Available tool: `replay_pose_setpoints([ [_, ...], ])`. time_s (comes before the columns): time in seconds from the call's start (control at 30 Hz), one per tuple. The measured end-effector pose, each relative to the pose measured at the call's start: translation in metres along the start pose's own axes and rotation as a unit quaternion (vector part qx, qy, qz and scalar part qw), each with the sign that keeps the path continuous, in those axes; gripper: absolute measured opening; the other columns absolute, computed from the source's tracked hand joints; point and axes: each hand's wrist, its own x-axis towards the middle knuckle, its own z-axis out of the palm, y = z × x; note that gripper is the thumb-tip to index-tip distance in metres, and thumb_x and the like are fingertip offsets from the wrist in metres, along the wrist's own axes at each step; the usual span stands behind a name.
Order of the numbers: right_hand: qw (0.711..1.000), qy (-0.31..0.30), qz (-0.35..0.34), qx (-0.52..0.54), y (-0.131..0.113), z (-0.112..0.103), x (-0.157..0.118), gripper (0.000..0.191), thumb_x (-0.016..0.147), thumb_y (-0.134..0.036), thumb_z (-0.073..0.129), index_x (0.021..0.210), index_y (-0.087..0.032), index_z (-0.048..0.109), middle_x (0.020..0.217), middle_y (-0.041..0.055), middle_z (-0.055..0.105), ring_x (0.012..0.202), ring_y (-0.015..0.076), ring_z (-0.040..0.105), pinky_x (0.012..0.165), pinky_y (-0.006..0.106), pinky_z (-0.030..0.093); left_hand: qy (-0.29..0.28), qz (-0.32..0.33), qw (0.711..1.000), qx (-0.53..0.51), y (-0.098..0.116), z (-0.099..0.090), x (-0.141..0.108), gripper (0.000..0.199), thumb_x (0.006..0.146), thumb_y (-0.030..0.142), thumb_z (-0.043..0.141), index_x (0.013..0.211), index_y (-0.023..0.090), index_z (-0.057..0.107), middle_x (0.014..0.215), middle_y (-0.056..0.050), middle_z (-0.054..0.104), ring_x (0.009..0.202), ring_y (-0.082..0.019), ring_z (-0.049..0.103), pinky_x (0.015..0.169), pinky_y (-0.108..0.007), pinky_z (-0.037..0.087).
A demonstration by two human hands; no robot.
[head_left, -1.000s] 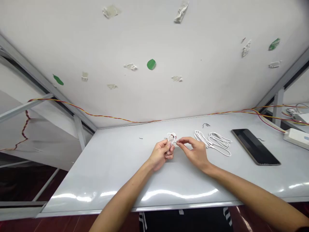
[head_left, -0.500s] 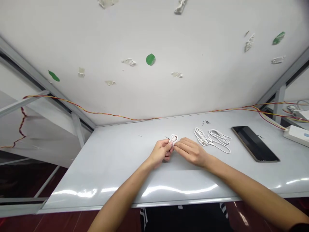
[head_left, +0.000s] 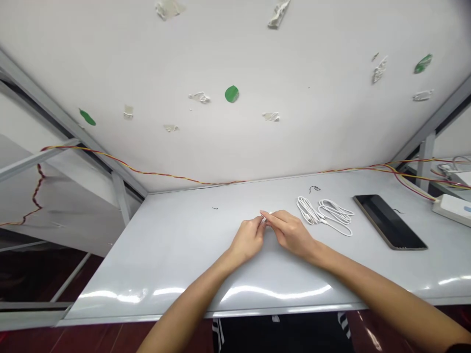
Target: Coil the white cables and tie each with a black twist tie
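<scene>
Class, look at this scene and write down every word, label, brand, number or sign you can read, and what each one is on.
No word, brand or number can be read anywhere.
White plastic box: a blue mark at its end, too small and cut off to read.
Dark tablet, coiled white cables and the small white cable between the hands: no legible text.

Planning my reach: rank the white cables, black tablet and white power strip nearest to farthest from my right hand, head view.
From the right hand:
1. White cables, just right.
2. Black tablet, farther right.
3. White power strip, table's right end.
</scene>
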Motion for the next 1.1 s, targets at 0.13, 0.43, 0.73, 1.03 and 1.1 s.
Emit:
replay_pose_setpoints([
  [0.13, 0.999, -0.033, 0.006, 0.0, 0.0, 0.003, -0.002, 0.049, 0.089, -0.002, 0.04, 0.129, -0.022, 0.06, 0.09, 0.0069, 0.07, 0.081, 0.0205, 0.065, 0.073, 0.037, 0.057, 0.0, 0.017, 1.0, 0.011, -0.004, 0.003, -0.005, 0.016, 0.091, 0.028, 0.053, 0.083, 0.021, 0.065, 0.075, -0.007, 0.065, 0.064, -0.021, 0.054, 0.065, -0.032, 0.039],
  [0.43, 0.996, 0.021, -0.057, -0.063, 0.004, -0.007, 0.003, 0.032, 0.092, -0.003, 0.041, 0.093, -0.019, 0.069, 0.087, 0.0072, 0.071, 0.076, 0.0182, 0.063, 0.07, 0.032, 0.054, -0.129, -0.055, 0.97, -0.2, 0.007, -0.007, 0.001, 0.039, 0.096, 0.047, 0.048, 0.109, 0.019, 0.07, 0.076, -0.004, 0.06, 0.063, -0.014, 0.046, 0.061, -0.026, 0.036],
  [0.73, 0.997, 0.043, -0.065, -0.022, -0.002, -0.014, 0.001, 0.027, 0.092, -0.008, 0.05, 0.096, -0.024, 0.071, 0.089, 0.0053, 0.073, 0.078, 0.0186, 0.066, 0.069, 0.033, 0.053, -0.113, -0.073, 0.939, -0.315, -0.001, -0.01, 0.005, 0.057, 0.079, 0.047, 0.074, 0.121, 0.012, 0.06, 0.075, -0.002, 0.058, 0.066, -0.011, 0.047, 0.064, -0.026, 0.037],
  [1.03, 0.966, 0.083, 0.144, 0.198, -0.01, -0.019, 0.012, 0.017, 0.087, -0.014, 0.06, 0.089, -0.025, 0.073, 0.083, 0.0025, 0.074, 0.076, 0.0183, 0.069, 0.07, 0.032, 0.057, -0.024, -0.046, 0.952, -0.301, 0.005, -0.004, 0.002, 0.034, 0.077, 0.035, 0.077, 0.093, 0.019, 0.052, 0.094, -0.006, 0.068, 0.052, -0.01, 0.057, 0.047, -0.022, 0.04],
  [1.1, 0.955, 0.079, 0.184, 0.217, -0.009, -0.019, 0.012, 0.011, 0.086, -0.018, 0.063, 0.085, -0.024, 0.073, 0.082, 0.0026, 0.074, 0.075, 0.0193, 0.07, 0.07, 0.034, 0.057, -0.019, -0.019, 0.949, -0.314, 0.007, -0.008, 0.001, 0.032, 0.075, 0.034, 0.078, 0.093, 0.017, 0.056, 0.114, -0.013, 0.067, 0.068, -0.016, 0.066, 0.056, -0.026, 0.048],
])
